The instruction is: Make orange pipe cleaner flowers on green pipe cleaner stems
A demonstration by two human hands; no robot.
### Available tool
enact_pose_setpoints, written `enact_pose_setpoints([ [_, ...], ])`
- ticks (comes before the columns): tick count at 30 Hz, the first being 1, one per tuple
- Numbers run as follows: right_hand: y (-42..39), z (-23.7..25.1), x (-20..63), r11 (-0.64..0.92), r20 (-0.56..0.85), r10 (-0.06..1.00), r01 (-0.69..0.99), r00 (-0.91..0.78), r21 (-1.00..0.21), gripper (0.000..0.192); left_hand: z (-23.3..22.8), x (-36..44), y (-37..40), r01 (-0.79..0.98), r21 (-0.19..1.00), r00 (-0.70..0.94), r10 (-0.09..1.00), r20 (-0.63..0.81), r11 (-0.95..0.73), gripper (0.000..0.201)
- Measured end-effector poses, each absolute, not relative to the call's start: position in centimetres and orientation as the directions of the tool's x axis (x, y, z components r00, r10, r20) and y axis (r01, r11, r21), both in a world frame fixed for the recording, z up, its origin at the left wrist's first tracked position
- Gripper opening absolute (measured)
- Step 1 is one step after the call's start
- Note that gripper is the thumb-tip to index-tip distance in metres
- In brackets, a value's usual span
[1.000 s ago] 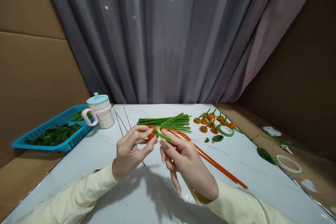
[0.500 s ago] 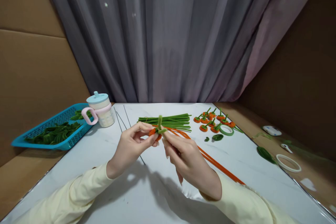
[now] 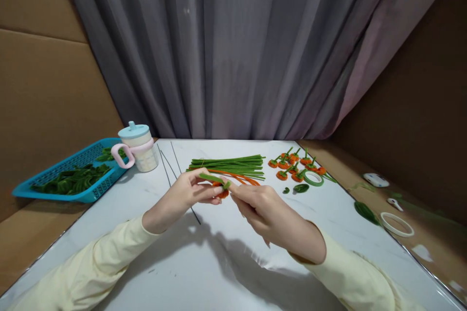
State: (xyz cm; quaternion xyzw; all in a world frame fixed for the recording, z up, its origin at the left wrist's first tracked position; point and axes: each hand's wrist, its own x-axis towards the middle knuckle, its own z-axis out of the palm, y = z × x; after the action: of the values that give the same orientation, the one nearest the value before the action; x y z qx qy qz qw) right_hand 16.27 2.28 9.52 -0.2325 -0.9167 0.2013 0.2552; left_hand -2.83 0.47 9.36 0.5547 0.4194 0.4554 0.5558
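My left hand point(image 3: 186, 197) is closed around a small orange pipe-cleaner ball point(image 3: 223, 193), partly hidden by its fingers. Across the top of the ball runs a green pipe cleaner point(image 3: 210, 178), its long end lying over my left fingers. My right hand point(image 3: 266, 206) pinches this green piece near its bent end, beside the ball. Just behind both hands lie a bundle of straight green pipe cleaners point(image 3: 233, 163) and several loose orange pipe cleaners point(image 3: 244, 179).
Several orange balls with green stems point(image 3: 282, 175) sit at the right, near a roll of green tape point(image 3: 314, 179) and a green leaf point(image 3: 301, 188). At the left are a lidded cup point(image 3: 146, 158), a blue basket point(image 3: 85, 196) of leaves and thin dark wires point(image 3: 168, 159).
The green pipe cleaner's upright end has swung down to the left over my left fingers. My right hand has shifted slightly right, and the view has tilted a little.
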Motion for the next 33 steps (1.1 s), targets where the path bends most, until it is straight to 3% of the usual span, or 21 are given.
enact_pose_setpoints([
  [5,2.4,9.5,16.4,0.816,0.351,0.531,0.354,-0.771,-0.457,0.045,9.6,-2.7,0.6,-0.158,0.979,0.246,0.965,-0.087,0.128,0.022],
  [11,2.3,9.4,16.0,0.765,0.345,0.580,0.348,-0.738,-0.542,0.046,8.8,-2.8,1.0,-0.218,0.973,0.203,0.979,-0.033,0.078,0.020],
  [14,2.2,9.7,16.1,0.624,0.251,0.660,0.331,-0.708,-0.708,0.046,8.2,-3.1,1.4,-0.227,0.972,0.267,0.964,0.004,0.059,0.029],
  [17,2.4,10.2,16.3,0.384,0.100,0.717,0.272,-0.690,-0.882,0.041,7.5,-3.5,2.1,-0.361,0.927,0.444,0.892,0.078,0.099,0.033],
  [21,2.9,10.5,16.4,0.198,-0.017,0.733,0.238,-0.680,-0.951,0.034,6.8,-3.6,2.5,-0.429,0.872,0.546,0.837,0.044,0.234,0.026],
  [26,3.2,10.3,16.6,0.378,0.059,0.728,0.328,-0.684,-0.866,0.027,7.2,-3.3,2.3,-0.373,0.900,0.456,0.889,-0.035,0.227,0.018],
  [33,2.6,10.2,16.4,0.731,0.280,0.588,0.350,-0.759,-0.586,0.025,7.9,-3.2,2.0,-0.299,0.902,0.488,0.862,-0.136,0.312,0.025],
])
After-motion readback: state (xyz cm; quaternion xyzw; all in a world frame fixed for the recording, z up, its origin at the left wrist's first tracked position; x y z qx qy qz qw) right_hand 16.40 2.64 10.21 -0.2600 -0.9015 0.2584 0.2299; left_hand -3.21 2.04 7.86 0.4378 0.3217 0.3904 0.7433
